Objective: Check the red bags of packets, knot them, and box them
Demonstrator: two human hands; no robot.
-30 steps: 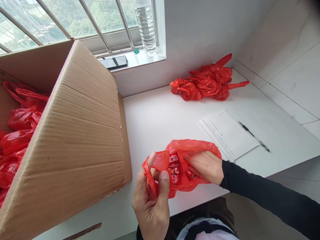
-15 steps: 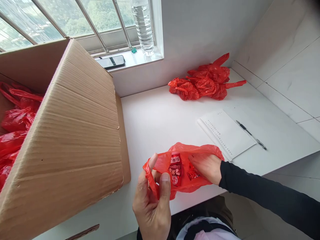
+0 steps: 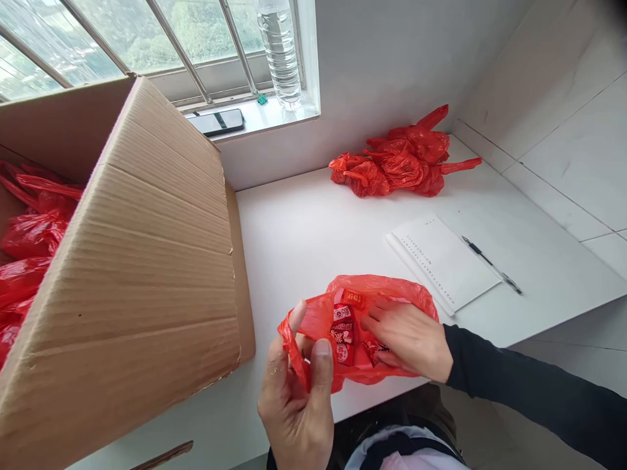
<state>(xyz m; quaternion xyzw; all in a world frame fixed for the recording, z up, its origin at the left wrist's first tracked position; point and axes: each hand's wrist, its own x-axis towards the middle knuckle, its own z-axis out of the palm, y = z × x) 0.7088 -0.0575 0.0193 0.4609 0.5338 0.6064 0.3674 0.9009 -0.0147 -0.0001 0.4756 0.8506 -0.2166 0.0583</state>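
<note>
A red plastic bag (image 3: 377,282) lies at the front of the white table, its mouth spread open. My left hand (image 3: 298,405) is closed on the bag's left handle, with the plastic between thumb and fingers. Inside the bag are several small red and pink wrapped packets (image 3: 341,334). Over the right part of the bag's mouth, my right hand (image 3: 409,336) reaches in, palm down, its fingers and thumb apart above the packets. Some fingertips are hidden, and no held item shows.
At left stands a large cardboard box (image 3: 161,248) with red bags (image 3: 34,235) inside. More red bags (image 3: 396,160) lie against the back wall. A notebook (image 3: 445,261) and pen (image 3: 490,262) rest at right. A phone (image 3: 220,122) and water bottle (image 3: 281,59) occupy the windowsill.
My right hand has risen partly out of the bag, so more of its back and fingers show. The bag's mouth is wider and more packets are visible. My left hand has stayed almost still.
</note>
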